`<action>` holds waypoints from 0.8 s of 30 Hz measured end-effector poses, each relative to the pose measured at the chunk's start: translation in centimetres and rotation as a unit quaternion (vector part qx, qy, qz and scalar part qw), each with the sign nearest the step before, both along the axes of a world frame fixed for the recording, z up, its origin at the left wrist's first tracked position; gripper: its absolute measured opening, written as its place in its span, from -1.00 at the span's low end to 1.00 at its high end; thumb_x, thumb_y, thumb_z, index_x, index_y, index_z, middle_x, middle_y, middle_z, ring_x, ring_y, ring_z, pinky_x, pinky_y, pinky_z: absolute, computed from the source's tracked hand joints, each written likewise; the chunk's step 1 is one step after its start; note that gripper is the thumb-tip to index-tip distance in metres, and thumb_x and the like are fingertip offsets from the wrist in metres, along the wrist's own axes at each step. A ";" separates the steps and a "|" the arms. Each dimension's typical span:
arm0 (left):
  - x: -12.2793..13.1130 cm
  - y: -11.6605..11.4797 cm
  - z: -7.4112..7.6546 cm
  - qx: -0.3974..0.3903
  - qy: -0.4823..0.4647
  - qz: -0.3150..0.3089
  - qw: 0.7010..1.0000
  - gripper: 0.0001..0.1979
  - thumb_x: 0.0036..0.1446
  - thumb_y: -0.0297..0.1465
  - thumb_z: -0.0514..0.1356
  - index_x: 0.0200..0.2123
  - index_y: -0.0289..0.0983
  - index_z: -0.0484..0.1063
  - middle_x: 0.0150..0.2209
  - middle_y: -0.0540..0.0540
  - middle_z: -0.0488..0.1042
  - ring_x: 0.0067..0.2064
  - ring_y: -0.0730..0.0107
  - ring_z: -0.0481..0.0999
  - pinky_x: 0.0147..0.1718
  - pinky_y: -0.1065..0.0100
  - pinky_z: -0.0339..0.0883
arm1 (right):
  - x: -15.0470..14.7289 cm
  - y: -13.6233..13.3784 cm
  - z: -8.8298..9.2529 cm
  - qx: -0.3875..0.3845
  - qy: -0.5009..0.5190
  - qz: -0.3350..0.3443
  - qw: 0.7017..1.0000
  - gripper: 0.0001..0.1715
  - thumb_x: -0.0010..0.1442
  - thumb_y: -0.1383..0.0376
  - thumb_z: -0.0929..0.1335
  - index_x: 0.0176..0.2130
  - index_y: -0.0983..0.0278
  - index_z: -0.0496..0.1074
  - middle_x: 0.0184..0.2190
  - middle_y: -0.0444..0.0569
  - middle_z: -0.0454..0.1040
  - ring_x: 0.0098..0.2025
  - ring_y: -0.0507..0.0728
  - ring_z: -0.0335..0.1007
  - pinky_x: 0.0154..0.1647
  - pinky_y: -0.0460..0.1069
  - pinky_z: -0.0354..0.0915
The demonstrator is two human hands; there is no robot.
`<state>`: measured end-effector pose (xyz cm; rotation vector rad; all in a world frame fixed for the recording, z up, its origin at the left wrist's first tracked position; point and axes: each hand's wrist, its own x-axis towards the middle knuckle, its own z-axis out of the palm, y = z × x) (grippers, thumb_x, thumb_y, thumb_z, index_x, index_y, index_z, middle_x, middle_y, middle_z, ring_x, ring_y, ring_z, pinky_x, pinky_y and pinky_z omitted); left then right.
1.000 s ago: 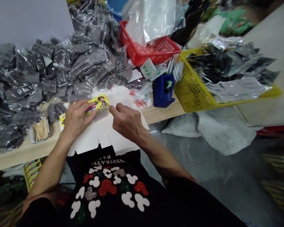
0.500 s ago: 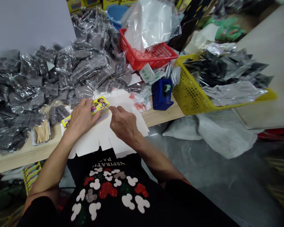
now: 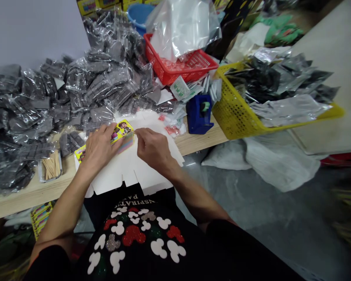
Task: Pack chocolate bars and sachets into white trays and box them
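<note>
A yellow printed box (image 3: 123, 128) with cartoon figures and a multicoloured side lies on flattened white cardboard (image 3: 152, 171). My left hand (image 3: 101, 146) lies across its middle and grips it, fingers over the top and thumb along the near side. At the box's right end, my right hand (image 3: 153, 146) has its fingers pinched together. A thin, pale stick (image 3: 134, 132) pokes out of that pinch against the box end; most of it is hidden by the fingers. Left of my left arm, a small tray (image 3: 41, 171) holds several wooden sticks (image 3: 52, 166).
Grey items in clear bags (image 3: 105, 86) pile up behind and left. A blue tape dispenser (image 3: 199, 115) stands to the right, near a red basket (image 3: 163, 74) and a yellow basket (image 3: 236, 111) full of silvery bags. White sacks (image 3: 275, 164) lie below the table edge.
The view has shifted slightly. My left hand still grips the box, and my right hand stays at its right end with only a slight move.
</note>
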<state>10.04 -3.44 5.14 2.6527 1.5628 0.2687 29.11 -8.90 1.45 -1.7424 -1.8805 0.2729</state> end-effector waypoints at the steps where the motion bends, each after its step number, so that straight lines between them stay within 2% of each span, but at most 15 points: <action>1: -0.6 -0.1 0.3 -0.014 0.005 -0.011 1.000 -0.43 0.39 -0.12 0.27 0.36 -0.23 0.42 0.08 -0.30 0.60 0.04 -0.12 0.62 0.00 0.06 0.46 | 0.0 0.1 0.1 -0.006 -0.002 -0.004 1.000 -0.66 0.44 0.42 0.21 0.00 0.31 0.53 -0.12 0.13 0.66 -0.19 0.19 0.54 -0.29 0.02 0.18; 5: -5.3 -1.6 1.3 -0.028 0.030 -0.038 0.998 -0.11 0.22 -0.07 0.42 0.51 -0.14 0.22 0.29 -0.32 0.49 0.20 -0.21 0.54 0.11 0.01 0.45 | -0.1 0.5 0.6 -0.048 -0.036 -0.030 0.998 -0.70 0.45 0.39 0.19 -0.08 0.34 0.50 -0.25 0.14 0.65 -0.29 0.20 0.51 -0.36 0.03 0.04; 7: -8.1 -2.5 0.9 -0.017 0.008 -0.034 0.999 -0.19 0.26 -0.06 0.39 0.48 -0.11 0.27 0.26 -0.29 0.50 0.17 -0.16 0.56 0.10 0.02 0.46 | -0.6 0.2 0.9 -0.061 -0.052 -0.029 0.996 -0.70 0.43 0.41 0.18 -0.11 0.34 0.49 -0.29 0.14 0.63 -0.33 0.20 0.49 -0.38 0.04 -0.02; 10: -10.3 -3.7 -0.9 -0.009 -0.078 -0.018 0.997 -0.35 0.38 -0.06 0.26 0.43 -0.15 0.36 0.03 -0.21 0.57 -0.03 0.07 0.59 -0.02 0.15 0.50 | -2.2 -0.5 1.3 -0.069 -0.058 0.002 0.996 -0.72 0.38 0.43 0.20 -0.10 0.32 0.47 -0.29 0.14 0.64 -0.34 0.19 0.48 -0.39 0.04 -0.02; 12: -10.5 -4.2 -2.2 0.009 -0.118 0.002 0.993 -0.38 0.40 -0.07 0.23 0.42 -0.16 0.38 -0.07 -0.16 0.55 -0.10 0.15 0.57 -0.06 0.21 0.50 | -3.4 -1.0 1.4 -0.081 -0.060 0.021 0.995 -0.73 0.35 0.43 0.22 -0.08 0.32 0.47 -0.26 0.14 0.65 -0.34 0.20 0.49 -0.38 0.04 -0.01; 15: -10.0 -4.3 -3.2 0.029 -0.135 0.016 0.990 -0.40 0.38 -0.09 0.25 0.40 -0.15 0.43 -0.09 -0.14 0.54 -0.10 0.17 0.56 -0.05 0.22 0.50 | -4.1 -0.8 1.4 -0.088 -0.057 0.028 0.994 -0.73 0.34 0.42 0.24 -0.08 0.31 0.48 -0.24 0.13 0.66 -0.34 0.20 0.50 -0.37 0.05 0.00; 20: -9.9 -4.1 -3.5 0.041 -0.133 0.019 0.990 -0.39 0.36 -0.12 0.26 0.41 -0.14 0.42 -0.08 -0.15 0.54 -0.10 0.16 0.54 -0.03 0.21 0.50 | -2.9 0.9 0.7 -0.065 0.030 0.062 0.996 -0.74 0.35 0.40 0.23 -0.23 0.23 0.49 -0.30 0.00 0.66 -0.36 0.14 0.47 -0.30 0.00 0.12; 24: -9.9 -4.3 -3.8 0.052 -0.136 0.012 0.989 -0.40 0.38 -0.14 0.26 0.41 -0.18 0.41 -0.08 -0.18 0.53 -0.08 0.14 0.53 -0.02 0.19 0.49 | -1.9 1.1 0.6 -0.062 0.025 0.081 0.994 -0.75 0.34 0.40 0.25 -0.26 0.23 0.50 -0.39 -0.02 0.60 -0.42 0.13 0.38 -0.33 0.01 0.05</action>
